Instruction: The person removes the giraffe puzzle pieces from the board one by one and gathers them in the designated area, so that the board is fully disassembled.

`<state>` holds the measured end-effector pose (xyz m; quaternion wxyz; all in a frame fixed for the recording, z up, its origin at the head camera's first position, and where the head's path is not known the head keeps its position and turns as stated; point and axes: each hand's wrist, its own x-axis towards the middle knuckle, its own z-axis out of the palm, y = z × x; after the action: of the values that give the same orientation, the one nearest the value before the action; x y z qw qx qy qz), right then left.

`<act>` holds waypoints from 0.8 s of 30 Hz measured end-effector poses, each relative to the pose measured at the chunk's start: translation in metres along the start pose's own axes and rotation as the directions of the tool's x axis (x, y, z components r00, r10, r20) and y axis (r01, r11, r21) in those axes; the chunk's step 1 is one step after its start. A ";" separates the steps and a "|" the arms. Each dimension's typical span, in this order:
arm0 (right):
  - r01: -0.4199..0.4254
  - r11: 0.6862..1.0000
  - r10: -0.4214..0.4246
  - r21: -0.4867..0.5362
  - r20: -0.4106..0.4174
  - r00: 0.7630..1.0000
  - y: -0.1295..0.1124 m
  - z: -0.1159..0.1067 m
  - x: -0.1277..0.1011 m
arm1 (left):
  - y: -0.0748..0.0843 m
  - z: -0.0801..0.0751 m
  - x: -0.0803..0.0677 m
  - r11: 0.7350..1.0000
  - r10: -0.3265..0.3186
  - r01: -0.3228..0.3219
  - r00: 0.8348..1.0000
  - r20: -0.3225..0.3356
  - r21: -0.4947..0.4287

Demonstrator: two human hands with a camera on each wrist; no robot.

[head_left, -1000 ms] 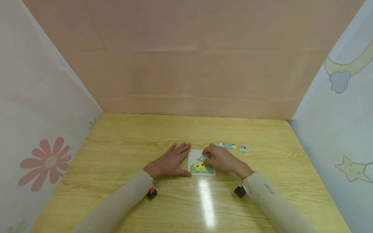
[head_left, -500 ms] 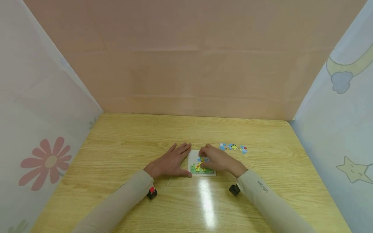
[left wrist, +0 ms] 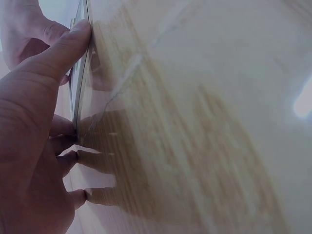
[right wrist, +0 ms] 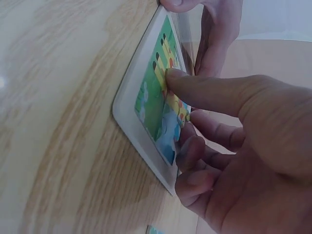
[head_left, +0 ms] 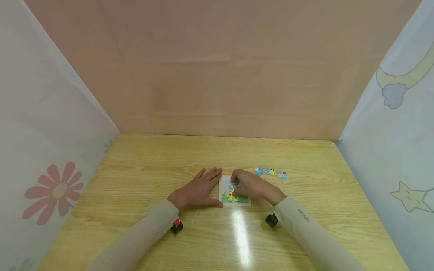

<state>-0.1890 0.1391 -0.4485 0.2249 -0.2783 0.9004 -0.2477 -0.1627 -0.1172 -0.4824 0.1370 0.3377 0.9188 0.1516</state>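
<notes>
A jigsaw puzzle tray [head_left: 225, 180] with a white rim lies on the table, its picture a yellow giraffe on green grass, partly filled in. My left hand [head_left: 199, 191] lies flat along the tray's left edge, thumb at the lower corner, fingers spread. Over the tray's right part, my right hand [head_left: 253, 184] curls with thumb and fingertips on a yellow-and-blue puzzle piece [right wrist: 172, 101] in the picture. The right wrist view shows the thumb on one side of this giraffe-neck piece and fingertips at the other. In the left wrist view the left thumb [left wrist: 73, 41] presses the tray's edge.
Several loose blue and yellow puzzle pieces [head_left: 271, 171] lie behind and right of the tray. The wooden table [head_left: 152, 158] meets a brown back panel [head_left: 217, 94] and printed side sheets. Black wrist cameras [head_left: 271, 220] hang beneath both sleeves.
My right hand has moved slightly left across the tray, uncovering more of the loose pieces. The left hand has stayed at the tray's edge.
</notes>
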 end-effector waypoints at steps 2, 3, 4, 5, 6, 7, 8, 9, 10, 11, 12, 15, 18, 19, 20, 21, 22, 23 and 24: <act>-0.005 1.000 0.005 0.006 -0.001 1.000 -0.001 0.000 0.000 | 0.000 0.000 0.000 1.000 0.004 -0.004 1.000 -0.005 -0.004; -0.013 1.000 0.013 0.013 -0.001 1.000 -0.001 0.001 0.000 | 0.000 0.000 0.000 1.000 0.004 -0.004 1.000 -0.003 -0.003; -0.021 1.000 0.021 0.018 -0.002 1.000 -0.002 0.001 0.000 | 0.000 0.000 -0.001 1.000 0.005 -0.005 1.000 -0.004 -0.003; -0.027 0.999 0.027 0.023 -0.002 1.000 -0.002 0.001 -0.001 | 0.000 0.000 -0.001 1.000 0.005 -0.005 1.000 -0.002 -0.001; -0.031 0.999 0.031 0.029 -0.002 1.000 -0.002 0.001 -0.001 | -0.001 0.000 -0.001 1.000 0.004 -0.004 1.000 -0.002 0.002; -0.030 0.999 0.030 0.027 -0.003 1.000 -0.002 0.002 -0.001 | -0.001 0.000 0.000 1.000 0.005 -0.005 1.000 -0.003 0.005; -0.031 0.999 0.031 0.026 -0.008 0.999 -0.002 0.002 -0.002 | -0.001 0.001 0.000 1.000 0.005 -0.005 1.000 -0.004 0.007; -0.025 0.999 0.025 0.020 -0.012 1.000 -0.002 0.003 -0.002 | -0.001 0.001 0.000 1.000 0.005 -0.005 1.000 -0.003 0.012; -0.018 1.000 0.018 0.010 -0.018 1.000 -0.001 0.003 -0.002 | -0.001 0.001 0.000 1.000 0.005 -0.005 1.000 -0.005 0.014; -0.010 1.000 0.010 0.003 -0.025 1.000 0.000 0.004 -0.002 | -0.002 0.002 0.000 1.000 0.003 -0.003 1.000 -0.003 0.019; -0.005 1.000 0.005 -0.007 -0.033 0.999 0.001 0.005 -0.002 | -0.002 0.002 0.001 1.000 0.002 -0.002 1.000 -0.002 0.021; 0.006 1.000 -0.008 -0.031 -0.057 0.998 0.003 0.007 -0.002 | -0.002 0.003 0.001 1.000 -0.009 0.008 1.000 0.005 0.029; 0.013 0.999 -0.016 -0.048 -0.071 0.997 0.004 0.008 -0.002 | -0.002 0.003 0.002 1.000 -0.013 0.013 1.000 0.003 0.026; 0.018 0.999 -0.021 -0.050 -0.074 0.997 0.004 0.008 -0.002 | -0.002 0.003 0.001 1.000 -0.012 0.012 1.000 0.000 0.023; 0.024 0.998 -0.028 -0.053 -0.076 0.997 0.004 0.008 -0.003 | -0.002 0.003 0.002 1.000 -0.012 0.012 1.000 -0.001 0.022; 0.031 0.998 -0.035 -0.053 -0.078 0.996 0.004 0.008 -0.003 | -0.002 0.003 0.002 1.000 -0.012 0.012 1.000 -0.001 0.025; 0.038 0.998 -0.042 -0.051 -0.080 0.996 0.004 0.008 -0.004 | -0.002 0.003 0.002 1.000 -0.012 0.012 1.000 -0.001 0.026; 0.046 0.998 -0.050 -0.050 -0.082 0.995 0.004 0.007 -0.004 | -0.002 0.003 0.002 1.000 -0.011 0.011 1.000 -0.002 0.028; 0.056 0.997 -0.060 -0.049 -0.084 0.995 0.003 0.007 -0.005 | -0.002 0.002 0.002 1.000 -0.010 0.010 1.000 -0.003 0.027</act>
<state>-0.1830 0.1426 -0.4542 0.1722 -0.2985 0.9063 -0.2447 -0.1641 -0.1171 -0.4854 0.1319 0.3349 0.9226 0.1388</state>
